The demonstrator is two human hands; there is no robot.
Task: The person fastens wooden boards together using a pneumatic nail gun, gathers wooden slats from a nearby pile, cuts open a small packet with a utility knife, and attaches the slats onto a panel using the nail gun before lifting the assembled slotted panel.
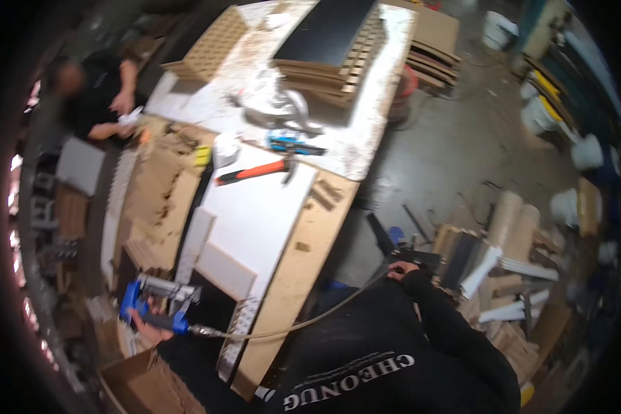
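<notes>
My left hand (152,329) is wrapped around the grip of a blue and silver pneumatic nail gun (160,303) at the lower left, beside the workbench. A thin pale air hose (300,326) runs from the gun's fitting across my front to my right hand (401,270). The fingers of that hand are curled at the hose. Dark bar-like pieces (386,238) lie close by it. On the white board (255,214) in front of me rest an orange-handled hammer (255,170) and a blue and black power tool (293,143).
Stacked dark panels (324,34) stand on the far bench. Offcuts and rolls (504,221) pile up on the floor at right, with white buckets (586,152) beyond. Across the bench at left, a person (103,96) holds something white. A cardboard box (141,379) sits at lower left.
</notes>
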